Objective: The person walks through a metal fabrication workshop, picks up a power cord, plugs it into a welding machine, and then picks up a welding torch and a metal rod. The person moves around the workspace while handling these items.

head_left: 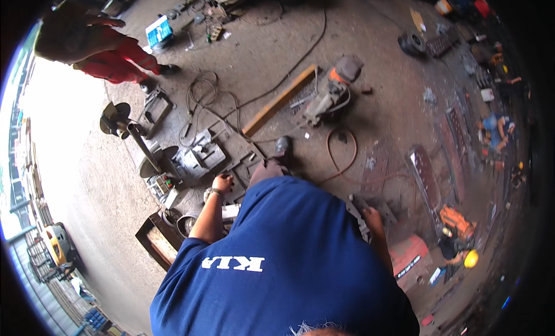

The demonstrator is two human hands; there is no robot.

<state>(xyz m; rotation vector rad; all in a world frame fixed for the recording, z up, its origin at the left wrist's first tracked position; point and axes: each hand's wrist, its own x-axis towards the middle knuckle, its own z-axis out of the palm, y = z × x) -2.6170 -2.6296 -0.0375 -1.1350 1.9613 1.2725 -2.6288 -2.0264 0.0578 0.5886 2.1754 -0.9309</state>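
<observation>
My left hand (pixel 222 184), with a band at the wrist, is in front of me on the left, fingers curled. Whatever they hold, if anything, is too small to make out. Below that hand are a grey round metal housing (pixel 186 223) and other metal parts, partly hidden by my forearm. Down at my right side, my right hand (pixel 373 220) is closed at the edge of a grey metal piece (pixel 356 216); my arm and blue shirt hide part of it. My dark boot (pixel 283 144) stands on the floor between the hands.
Ahead lie a power machine with an orange part (pixel 338 84), a yellowish beam (pixel 280 100) and looping hoses (pixel 211 99). A flanged shaft (pixel 144 145) and steel frames (pixel 202 154) lie left. A person in red trousers (pixel 118 61) stands far left; another crouches right, yellow helmet (pixel 471 258).
</observation>
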